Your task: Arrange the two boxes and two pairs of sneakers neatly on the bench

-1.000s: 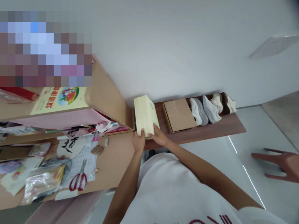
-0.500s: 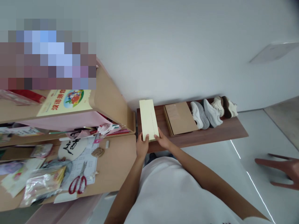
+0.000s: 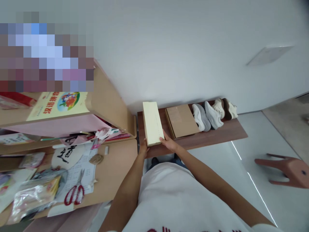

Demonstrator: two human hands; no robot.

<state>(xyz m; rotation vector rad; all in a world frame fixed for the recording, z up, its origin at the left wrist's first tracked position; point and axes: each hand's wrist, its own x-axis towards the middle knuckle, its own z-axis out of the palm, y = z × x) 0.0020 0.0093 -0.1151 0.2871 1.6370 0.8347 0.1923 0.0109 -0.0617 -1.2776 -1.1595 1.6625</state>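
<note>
A pale yellow rectangular box [image 3: 152,124] lies lengthwise across a dark wooden board [image 3: 217,133], its far end close to the wall. My left hand [image 3: 144,148] grips its near left corner, with the fingers partly hidden behind the box. My right hand [image 3: 168,142] presses against the near right edge, so the box sits between my two hands. Both forearms reach forward over my white shirt.
A flat cardboard box [image 3: 181,120] and several pale sneakers [image 3: 210,114] stand further right on the board. A wooden shelf unit [image 3: 113,164] with papers and red-handled scissors [image 3: 74,195] is at left. A terracotta stool [image 3: 287,170] stands on the floor at right.
The box has gone from tilted, with a long side showing, to lying flat on the board. My hands stay at its near end, and the view has shifted slightly.
</note>
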